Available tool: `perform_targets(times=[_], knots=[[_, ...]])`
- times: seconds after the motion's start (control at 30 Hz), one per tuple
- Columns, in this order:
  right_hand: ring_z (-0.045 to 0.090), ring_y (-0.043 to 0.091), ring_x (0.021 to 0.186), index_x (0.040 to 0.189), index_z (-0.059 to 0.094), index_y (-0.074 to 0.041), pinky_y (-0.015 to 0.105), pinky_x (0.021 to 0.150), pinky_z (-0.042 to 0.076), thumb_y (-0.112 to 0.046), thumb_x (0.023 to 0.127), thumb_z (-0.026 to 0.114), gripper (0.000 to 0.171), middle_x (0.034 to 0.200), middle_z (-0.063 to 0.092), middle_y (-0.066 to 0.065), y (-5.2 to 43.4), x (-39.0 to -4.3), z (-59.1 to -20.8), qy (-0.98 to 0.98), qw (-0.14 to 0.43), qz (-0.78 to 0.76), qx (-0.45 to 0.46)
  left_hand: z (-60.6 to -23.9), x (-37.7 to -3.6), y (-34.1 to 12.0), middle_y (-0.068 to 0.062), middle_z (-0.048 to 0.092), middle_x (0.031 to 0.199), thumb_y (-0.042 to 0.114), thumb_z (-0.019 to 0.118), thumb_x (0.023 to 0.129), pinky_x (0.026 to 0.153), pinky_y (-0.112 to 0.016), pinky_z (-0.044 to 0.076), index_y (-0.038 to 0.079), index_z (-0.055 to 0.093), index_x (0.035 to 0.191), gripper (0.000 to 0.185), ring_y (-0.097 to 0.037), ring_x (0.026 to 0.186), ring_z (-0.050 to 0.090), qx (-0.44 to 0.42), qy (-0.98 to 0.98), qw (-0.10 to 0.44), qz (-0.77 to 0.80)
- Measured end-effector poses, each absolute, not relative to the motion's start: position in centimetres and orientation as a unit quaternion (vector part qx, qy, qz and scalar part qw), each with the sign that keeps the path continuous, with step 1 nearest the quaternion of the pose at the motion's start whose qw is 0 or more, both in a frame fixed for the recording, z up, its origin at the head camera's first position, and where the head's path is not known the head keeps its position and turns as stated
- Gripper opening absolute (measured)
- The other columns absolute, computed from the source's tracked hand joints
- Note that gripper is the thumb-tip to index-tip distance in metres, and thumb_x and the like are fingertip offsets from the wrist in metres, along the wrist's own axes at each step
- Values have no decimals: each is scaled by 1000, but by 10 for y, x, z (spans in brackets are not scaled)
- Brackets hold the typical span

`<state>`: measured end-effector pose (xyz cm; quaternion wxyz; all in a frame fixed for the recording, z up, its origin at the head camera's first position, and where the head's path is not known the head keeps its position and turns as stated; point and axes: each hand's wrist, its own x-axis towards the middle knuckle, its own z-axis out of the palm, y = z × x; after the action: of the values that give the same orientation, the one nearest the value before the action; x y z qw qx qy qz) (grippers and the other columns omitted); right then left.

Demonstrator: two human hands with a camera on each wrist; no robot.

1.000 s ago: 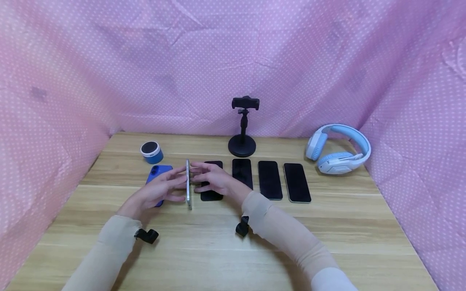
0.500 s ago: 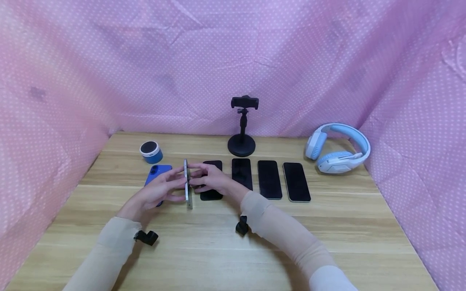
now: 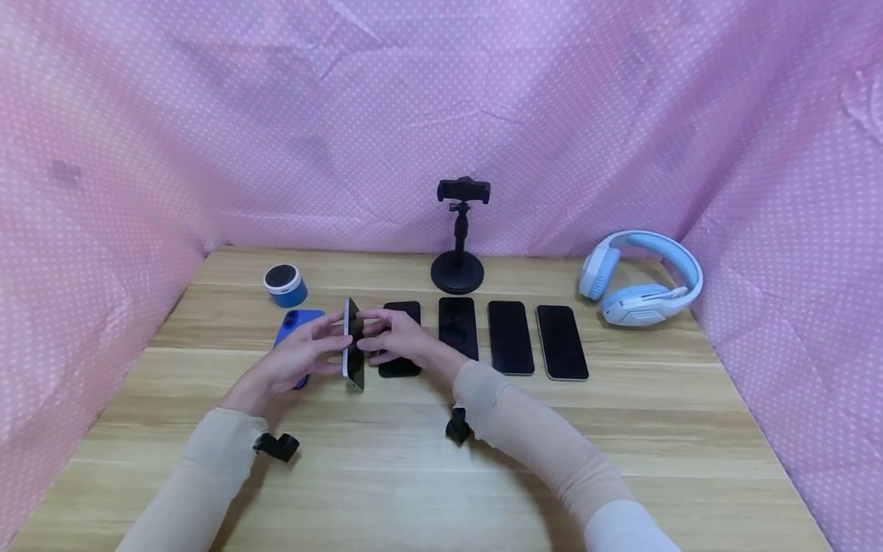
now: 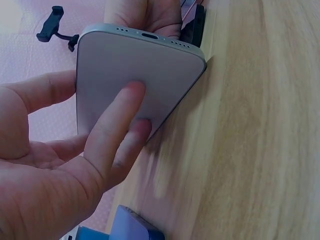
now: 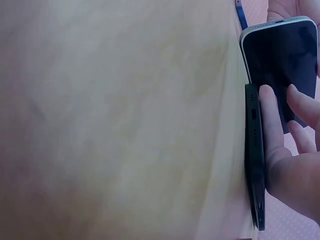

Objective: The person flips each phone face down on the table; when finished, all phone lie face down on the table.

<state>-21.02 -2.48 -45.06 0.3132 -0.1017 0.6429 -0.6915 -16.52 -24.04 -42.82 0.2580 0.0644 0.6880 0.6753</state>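
Observation:
A smartphone (image 3: 353,345) stands on its long edge on the wooden table, leaning a little left with its dark screen facing right. My left hand (image 3: 290,360) holds it, thumb over the upper edge; in the left wrist view, fingertips (image 4: 135,89) press its pale back. My right hand (image 3: 403,337) reaches from the other side with fingers spread, fingertips (image 5: 294,92) at the screen in the right wrist view. Under the right hand lies a black phone (image 3: 400,368). Partly hidden under the left hand is a blue phone (image 3: 303,316), camera side up.
Three dark phones, a first phone (image 3: 458,330), a second phone (image 3: 511,337) and a third phone (image 3: 562,343), lie in a row to the right. Behind them stand a black phone stand (image 3: 458,272), a small blue speaker (image 3: 286,287) and white-blue headphones (image 3: 635,303). Pink dotted cloth (image 3: 441,115) surrounds the table.
The upright smartphone's upper edge has tipped left, so more of its screen shows. My right fingers have followed it slightly left; my left hand has barely moved.

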Motion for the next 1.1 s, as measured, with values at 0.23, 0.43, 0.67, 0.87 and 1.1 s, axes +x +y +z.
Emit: perform_targets(times=[0.23, 0.43, 0.67, 0.87, 1.1], knots=[[69, 22, 88, 143, 57, -8, 42, 77, 62, 4, 89, 74, 57, 116, 57, 13, -26, -210, -452, 657, 304, -682, -107, -430, -165, -246, -26, 27, 160, 19, 56, 106, 100, -53, 51, 7, 14, 163, 72, -42, 140, 39, 83, 688, 258, 674], [69, 22, 85, 140, 59, -6, 40, 75, 63, 6, 92, 69, 50, 111, 58, 11, -27, -210, -451, 664, 305, -675, -99, -431, -163, -250, -25, 30, 160, 22, 59, 105, 98, -46, 53, 6, 16, 162, 73, -41, 138, 41, 68, 709, 244, 657], [68, 24, 84, 141, 57, -2, 40, 76, 63, 7, 96, 63, 46, 107, 59, 9, -27, -211, -450, 663, 315, -673, -95, -433, -163, -255, -26, 34, 157, 16, 55, 106, 97, -44, 54, 4, 17, 162, 69, -31, 131, 51, 56, 718, 237, 652], [69, 22, 83, 140, 57, 3, 39, 76, 63, 8, 97, 61, 44, 102, 59, 7, -28, -211, -450, 664, 317, -671, -92, -437, -162, -259, -26, 32, 157, 5, 51, 105, 90, -38, 56, 1, 17, 161, 66, -34, 133, 46, 20, 739, 221, 636], [70, 22, 83, 140, 57, 3, 37, 75, 63, 7, 97, 62, 43, 105, 60, 8, -30, -210, -450, 671, 321, -664, -75, -439, -163, -255, -30, 29, 157, 0, 49, 103, 84, -34, 57, -3, 15, 160, 66, -41, 137, 39, -4, 758, 194, 623]])
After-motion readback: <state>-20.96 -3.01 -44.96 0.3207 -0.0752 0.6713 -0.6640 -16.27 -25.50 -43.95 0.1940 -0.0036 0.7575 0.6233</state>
